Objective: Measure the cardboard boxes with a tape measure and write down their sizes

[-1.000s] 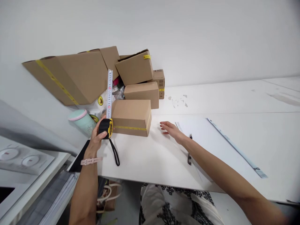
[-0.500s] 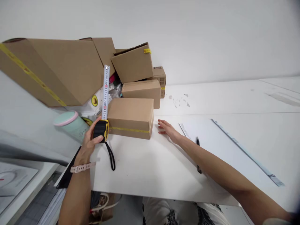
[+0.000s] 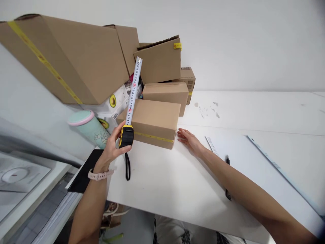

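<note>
The tape measure (image 3: 128, 136) has tilted rightward, left hand (image 3: 111, 148) gripping it, right hand (image 3: 192, 142) open.

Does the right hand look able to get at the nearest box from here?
Likely yes: the right hand is open beside the right end of the nearest box, with nothing visible between them.

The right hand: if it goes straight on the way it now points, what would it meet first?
The right hand would probably meet the right end of the front cardboard box. They look very close; whether they already touch is unclear.
</note>
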`<state>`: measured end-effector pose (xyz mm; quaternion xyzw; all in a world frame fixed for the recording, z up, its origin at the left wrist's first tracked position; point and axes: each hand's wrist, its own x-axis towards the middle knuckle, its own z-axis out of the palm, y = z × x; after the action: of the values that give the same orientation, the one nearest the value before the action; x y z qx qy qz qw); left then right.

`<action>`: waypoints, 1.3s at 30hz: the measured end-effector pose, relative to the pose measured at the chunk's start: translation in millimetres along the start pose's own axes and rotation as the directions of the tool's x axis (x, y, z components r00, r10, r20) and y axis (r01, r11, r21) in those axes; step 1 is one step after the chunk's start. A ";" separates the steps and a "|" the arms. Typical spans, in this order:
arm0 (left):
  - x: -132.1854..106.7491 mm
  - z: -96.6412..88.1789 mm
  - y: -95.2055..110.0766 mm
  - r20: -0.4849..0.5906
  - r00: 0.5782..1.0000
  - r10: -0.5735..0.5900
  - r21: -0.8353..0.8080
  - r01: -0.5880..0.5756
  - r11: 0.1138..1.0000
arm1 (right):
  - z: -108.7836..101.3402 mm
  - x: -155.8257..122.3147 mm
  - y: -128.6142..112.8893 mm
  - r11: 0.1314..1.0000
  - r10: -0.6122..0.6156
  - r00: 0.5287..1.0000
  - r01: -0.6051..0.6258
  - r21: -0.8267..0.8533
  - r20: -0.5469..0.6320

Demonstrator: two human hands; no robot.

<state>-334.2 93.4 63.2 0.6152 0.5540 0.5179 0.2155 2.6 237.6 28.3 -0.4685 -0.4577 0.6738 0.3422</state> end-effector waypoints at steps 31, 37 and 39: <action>17.6 -6.1 -2.0 0.121 0.992 -0.045 -0.125 0.060 0.990 | -19.2 16.8 13.0 0.996 -0.076 0.991 0.069 0.062 0.111; 34.1 -6.4 4.9 0.163 0.985 -0.050 -0.214 0.085 0.973 | -19.9 17.5 14.3 0.994 -0.107 0.982 0.103 0.030 0.156; 37.5 -6.6 3.0 0.186 0.981 -0.048 -0.251 0.095 0.963 | -19.9 17.1 14.2 0.993 -0.117 0.979 0.114 0.023 0.167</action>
<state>-344.2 124.4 83.1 0.6053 0.4821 0.5202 0.3612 15.4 253.8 6.7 -0.3804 -0.5067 0.6929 0.3441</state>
